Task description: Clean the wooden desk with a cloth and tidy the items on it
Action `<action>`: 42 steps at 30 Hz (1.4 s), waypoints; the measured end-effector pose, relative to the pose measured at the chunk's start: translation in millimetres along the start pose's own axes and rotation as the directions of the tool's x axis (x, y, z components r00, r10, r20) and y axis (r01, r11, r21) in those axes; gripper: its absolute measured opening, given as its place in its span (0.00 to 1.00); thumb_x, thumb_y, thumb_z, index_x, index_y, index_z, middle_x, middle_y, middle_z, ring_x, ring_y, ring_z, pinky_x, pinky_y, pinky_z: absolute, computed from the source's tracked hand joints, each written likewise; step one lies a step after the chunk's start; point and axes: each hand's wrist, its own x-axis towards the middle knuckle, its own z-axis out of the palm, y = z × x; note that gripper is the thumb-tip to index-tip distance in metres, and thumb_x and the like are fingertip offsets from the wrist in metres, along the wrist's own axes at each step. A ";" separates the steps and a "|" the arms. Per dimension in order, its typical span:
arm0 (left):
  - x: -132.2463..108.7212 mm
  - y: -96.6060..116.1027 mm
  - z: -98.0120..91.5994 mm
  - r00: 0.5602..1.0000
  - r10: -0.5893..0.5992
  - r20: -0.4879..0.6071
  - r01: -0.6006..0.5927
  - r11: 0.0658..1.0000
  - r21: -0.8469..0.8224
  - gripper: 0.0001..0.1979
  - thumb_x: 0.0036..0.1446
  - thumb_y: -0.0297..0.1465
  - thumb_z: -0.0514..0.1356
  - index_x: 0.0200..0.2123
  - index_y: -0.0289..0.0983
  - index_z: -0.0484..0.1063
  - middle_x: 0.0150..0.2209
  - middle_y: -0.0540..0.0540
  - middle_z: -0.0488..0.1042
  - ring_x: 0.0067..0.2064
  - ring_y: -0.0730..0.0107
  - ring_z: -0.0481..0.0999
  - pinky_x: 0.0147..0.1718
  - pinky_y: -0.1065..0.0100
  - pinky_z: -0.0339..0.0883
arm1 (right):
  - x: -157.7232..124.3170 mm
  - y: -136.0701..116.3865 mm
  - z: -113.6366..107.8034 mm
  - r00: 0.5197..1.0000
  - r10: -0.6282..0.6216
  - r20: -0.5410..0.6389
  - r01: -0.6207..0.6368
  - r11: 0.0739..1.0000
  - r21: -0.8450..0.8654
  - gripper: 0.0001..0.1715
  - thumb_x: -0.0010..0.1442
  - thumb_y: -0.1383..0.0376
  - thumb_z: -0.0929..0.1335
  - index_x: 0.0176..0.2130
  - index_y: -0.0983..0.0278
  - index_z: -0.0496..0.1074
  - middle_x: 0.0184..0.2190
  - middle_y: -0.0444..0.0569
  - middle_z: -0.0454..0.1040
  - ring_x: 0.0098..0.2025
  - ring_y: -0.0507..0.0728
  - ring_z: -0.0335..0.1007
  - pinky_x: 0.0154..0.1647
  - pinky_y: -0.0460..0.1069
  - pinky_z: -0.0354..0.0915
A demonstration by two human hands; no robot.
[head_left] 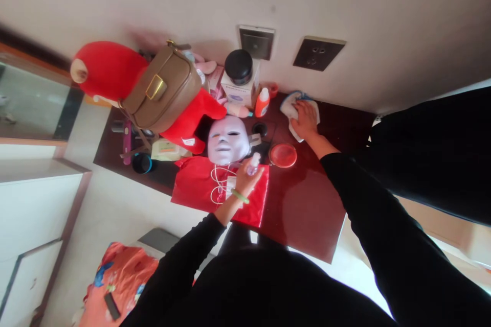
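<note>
My left hand (246,179), with a green bangle at its wrist, is closed around a small clear bottle (253,162) with a pale top. It is above a red paper bag (197,184) with white cord handles, lying flat on the dark red tabletop (307,204). My right hand (306,118) presses a white cloth with blue edging (288,104) against the table near the wall. Beside the left hand lies a white face mask (229,143). A round red-brown dish or lid (283,155) sits between the two hands.
A red plush toy (109,69) and a taupe handbag (164,89) fill the left side. By the wall stand a black-lidded jar (238,67) on a white box (240,92) and an orange bottle with a white cap (262,103). A blue-black cup (141,163) is near the left edge.
</note>
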 end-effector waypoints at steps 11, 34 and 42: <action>-18.4 4.9 -13.9 0.997 0.054 -0.055 -0.054 0.998 0.009 0.17 0.61 0.36 0.72 0.54 0.45 0.82 0.52 0.43 0.87 0.53 0.56 0.87 0.58 0.52 0.80 | 76.0 -75.9 -19.9 0.992 -0.067 0.111 0.079 0.991 -0.104 0.34 0.72 0.57 0.69 0.72 0.62 0.69 0.60 0.63 0.78 0.60 0.72 0.74 0.63 0.66 0.68; 27.5 13.0 33.2 0.988 0.153 0.001 -0.153 0.988 -0.023 0.21 0.58 0.31 0.76 0.55 0.43 0.80 0.55 0.41 0.83 0.56 0.54 0.84 0.60 0.52 0.78 | -167.4 -114.9 -81.3 0.998 -0.065 0.000 0.064 0.986 0.152 0.20 0.69 0.56 0.70 0.58 0.53 0.80 0.52 0.56 0.75 0.53 0.67 0.77 0.54 0.63 0.81; 37.9 8.4 43.2 0.983 0.172 0.059 -0.173 0.985 0.015 0.28 0.53 0.28 0.79 0.57 0.43 0.80 0.59 0.41 0.82 0.60 0.50 0.83 0.65 0.49 0.76 | -188.3 -96.3 -48.4 0.997 -0.002 -0.083 0.020 0.974 0.224 0.42 0.67 0.54 0.74 0.75 0.54 0.65 0.69 0.60 0.69 0.68 0.70 0.71 0.67 0.67 0.77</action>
